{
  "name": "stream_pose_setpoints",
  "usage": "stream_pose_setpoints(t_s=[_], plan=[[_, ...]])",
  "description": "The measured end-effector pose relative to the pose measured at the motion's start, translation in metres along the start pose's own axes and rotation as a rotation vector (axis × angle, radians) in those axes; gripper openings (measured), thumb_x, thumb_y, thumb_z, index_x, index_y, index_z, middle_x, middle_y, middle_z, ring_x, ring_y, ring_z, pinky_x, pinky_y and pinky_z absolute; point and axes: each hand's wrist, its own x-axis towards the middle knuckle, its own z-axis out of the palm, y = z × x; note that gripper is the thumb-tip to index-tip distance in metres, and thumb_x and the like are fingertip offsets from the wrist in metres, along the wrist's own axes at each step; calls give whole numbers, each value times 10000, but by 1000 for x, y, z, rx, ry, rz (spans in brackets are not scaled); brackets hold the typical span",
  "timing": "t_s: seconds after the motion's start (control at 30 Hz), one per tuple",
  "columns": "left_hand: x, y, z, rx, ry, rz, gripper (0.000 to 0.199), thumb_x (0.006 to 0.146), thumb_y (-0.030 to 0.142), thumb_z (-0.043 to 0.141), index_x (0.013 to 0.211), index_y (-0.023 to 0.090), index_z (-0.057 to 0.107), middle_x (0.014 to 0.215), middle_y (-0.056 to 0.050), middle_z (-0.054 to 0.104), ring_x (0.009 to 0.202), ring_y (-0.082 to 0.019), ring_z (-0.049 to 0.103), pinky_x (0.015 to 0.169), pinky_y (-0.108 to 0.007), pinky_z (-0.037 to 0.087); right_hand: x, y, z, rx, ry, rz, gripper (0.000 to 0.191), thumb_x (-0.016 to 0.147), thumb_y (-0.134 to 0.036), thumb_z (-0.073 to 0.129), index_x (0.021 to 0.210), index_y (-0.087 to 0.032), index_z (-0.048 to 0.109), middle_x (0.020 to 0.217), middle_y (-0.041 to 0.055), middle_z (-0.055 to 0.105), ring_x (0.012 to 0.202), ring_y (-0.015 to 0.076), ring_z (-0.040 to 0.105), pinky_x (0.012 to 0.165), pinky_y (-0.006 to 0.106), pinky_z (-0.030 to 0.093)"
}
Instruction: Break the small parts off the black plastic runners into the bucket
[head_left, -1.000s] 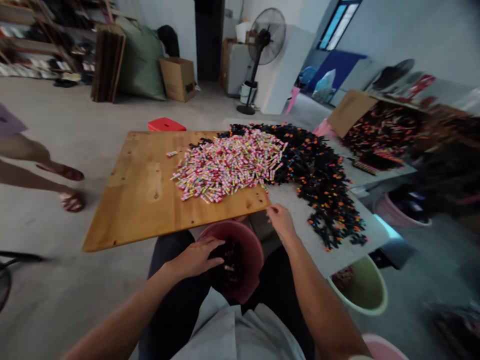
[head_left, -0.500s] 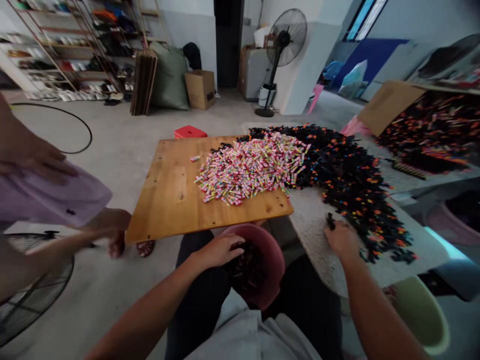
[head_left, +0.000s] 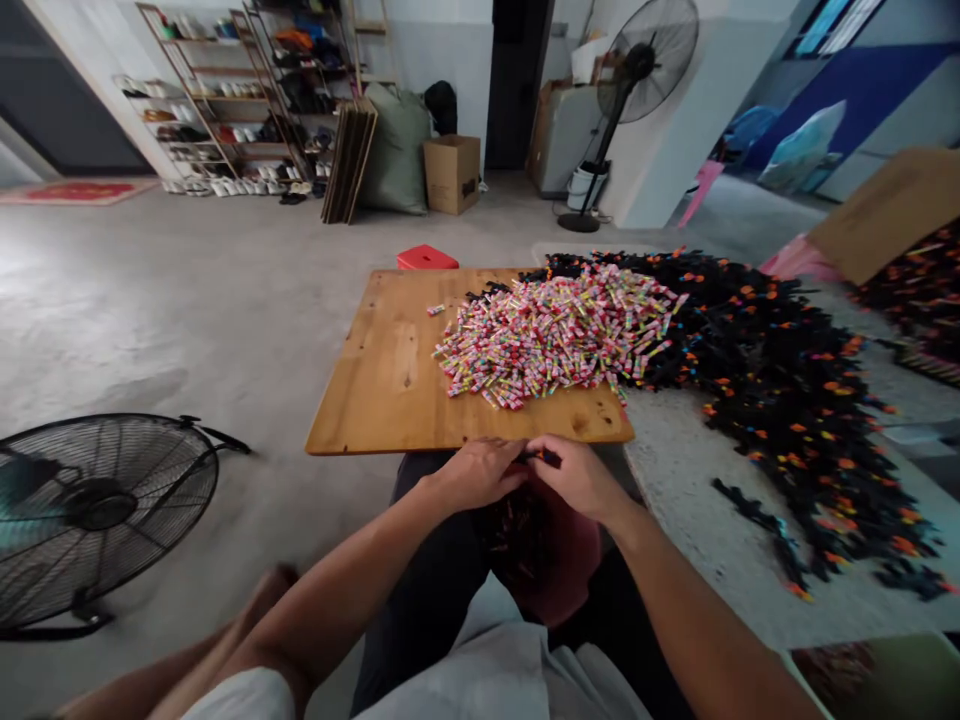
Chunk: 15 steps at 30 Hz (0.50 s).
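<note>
Right hand: pinched narrow on a small black plastic piece [head_left: 552, 458] with a bit of orange, the hand [head_left: 576, 478] over the near edge of the tub.
Left hand: fingers [head_left: 480, 470] bent in, meeting the right; grip hidden, can't tell if it holds anything.
Black piece: between the two hands, just off the wooden counter's [head_left: 390, 370] near edge, above the red tub [head_left: 581, 570].
Handling: looks light and stiff, probably hard plastic; thin limbs could snap or snag if forced.
Hold point: dark body, thumb against forefinger, off the orange bit.
Black heap: tangled pieces [head_left: 780, 360] on the grey counter [head_left: 675, 530], right side.
Printed tubes: loose pile [head_left: 555, 335] on the wooden counter; likely light, prone to roll.
</note>
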Motion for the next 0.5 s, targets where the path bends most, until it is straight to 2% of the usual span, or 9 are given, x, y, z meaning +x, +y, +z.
stream_pose_setpoints(t_s=[0.07,0.13,0.23,0.3,0.37,0.43,0.5], plan=[[-8,-12,-6,-177,15,-149,318,989,341,593,1250,185,684,1032,-99,765,937,-238,728,886,-350,567,24,-6,11,112,-78,3,236,920,-356,642,1052,-209,772,940,30,788,848,207,708,825,314,539],[-21,-27,-9,-444,94,-283,332,988,402,598,1214,178,692,957,-72,760,812,-193,718,782,-298,564,52,-2,18,123,-75,32,306,967,-446,596,1021,-194,762,862,24,768,789,201,694,765,298,531],[-39,-45,-10,-865,214,-433,410,898,487,713,1117,141,698,923,-68,748,755,-165,708,726,-273,562,95,7,34,-189,65,74,343,1014,-439,535,942,-181,748,863,58,748,816,208,677,775,293,501],[-46,-49,-11,-1059,263,-521,451,799,479,815,1056,124,705,944,-84,752,787,-175,726,754,-286,576,117,10,48,-477,116,91,293,1018,-376,542,976,-174,750,1014,111,742,903,223,675,815,300,483],[-50,-48,-14,-1173,286,-583,471,730,440,874,1032,118,709,968,-98,757,799,-184,737,759,-299,590,130,9,62,-682,112,112,256,1011,-319,544,1041,-169,750,1161,154,702,950,234,675,820,307,473],[-52,-44,-20,-1244,303,-600,461,698,400,897,1012,127,697,977,-94,755,783,-182,743,737,-299,598,135,8,70,-761,109,124,245,1000,-278,540,1062,-164,748,1215,173,672,934,236,681,796,315,472],[-53,-41,-25,-1296,329,-595,435,699,378,898,982,139,671,969,-82,752,761,-172,742,715,-291,600,135,7,74,-715,143,112,231,986,-271,545,1006,-160,746,1181,174,682,925,238,680,790,319,477]])
